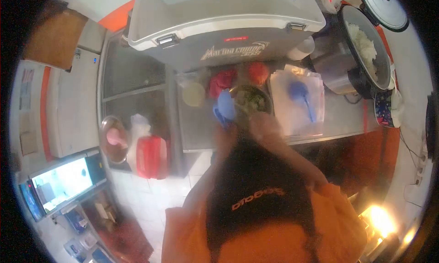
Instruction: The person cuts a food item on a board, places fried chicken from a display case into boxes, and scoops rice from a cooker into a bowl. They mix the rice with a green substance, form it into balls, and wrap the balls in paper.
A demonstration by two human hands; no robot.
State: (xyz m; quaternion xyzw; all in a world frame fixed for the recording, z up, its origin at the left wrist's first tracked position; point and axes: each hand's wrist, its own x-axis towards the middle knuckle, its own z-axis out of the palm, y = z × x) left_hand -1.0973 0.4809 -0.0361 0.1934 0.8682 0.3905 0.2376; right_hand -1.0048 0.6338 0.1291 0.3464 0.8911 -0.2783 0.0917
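A metal bowl [270, 103] with chopped green food [250, 100] in it stands on the counter in front of me. My left hand [226, 137] is closed around the lower end of a light-blue plastic thing [225, 106], which is at the bowl's left rim; its kind is not clear. At the bowl's near edge is my right hand [266, 126], blurred, with its fingertips hard to make out. Behind the bowl lie a dark pink bag [222, 82] and a red bundle [258, 73]. Right of it, a blue spoon [300, 93] rests on a stack of paper sheets [286, 112].
A large cooler box [192, 57] stands at the back. On the right is a big pot [336, 75] with white rice [363, 45]. A bag of pale stuff [193, 94], a red container [152, 156] and a metal basin [109, 123] are to the left.
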